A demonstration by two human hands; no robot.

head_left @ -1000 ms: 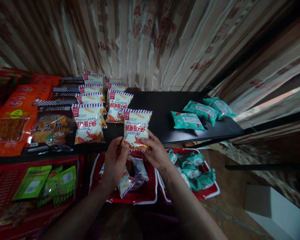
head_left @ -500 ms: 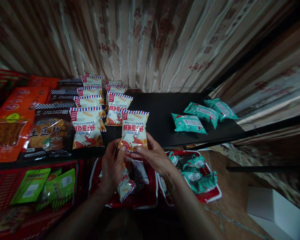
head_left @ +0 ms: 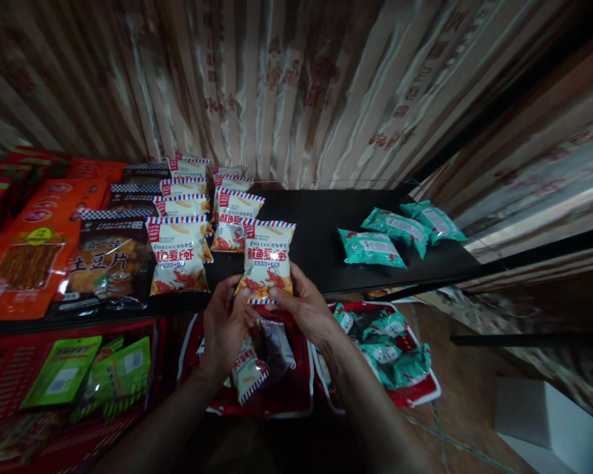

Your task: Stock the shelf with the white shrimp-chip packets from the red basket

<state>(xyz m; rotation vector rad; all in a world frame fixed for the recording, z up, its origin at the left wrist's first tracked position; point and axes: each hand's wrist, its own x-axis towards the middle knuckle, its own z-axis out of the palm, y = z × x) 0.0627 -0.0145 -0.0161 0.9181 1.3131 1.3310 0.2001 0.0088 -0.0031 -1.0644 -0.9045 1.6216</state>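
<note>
Both my left hand (head_left: 227,322) and my right hand (head_left: 304,299) grip the lower corners of a white snack bag (head_left: 268,260) with a striped top edge and red lettering. The bag is upright, its printed front toward me, at the front edge of the black shelf (head_left: 309,230). Just behind it to the left stands a matching snack bag (head_left: 234,217). Left of my hands is a row of the same bags (head_left: 179,253), one behind another. Below my hands, a red basket (head_left: 289,395) holds more of these bags, partly hidden by my left hand.
Teal packets (head_left: 373,248) lie on the shelf's right part; more fill a red basket (head_left: 432,388) below. Dark brown bags (head_left: 106,263) and orange bags (head_left: 34,253) stand left. Green packets (head_left: 62,372) lie in a basket lower left. A curtain (head_left: 286,118) hangs behind.
The view has shifted slightly, so the shelf goods on the left appear a little further right and lower. Both hands keep hold of the snack bag, almost unmoved.
</note>
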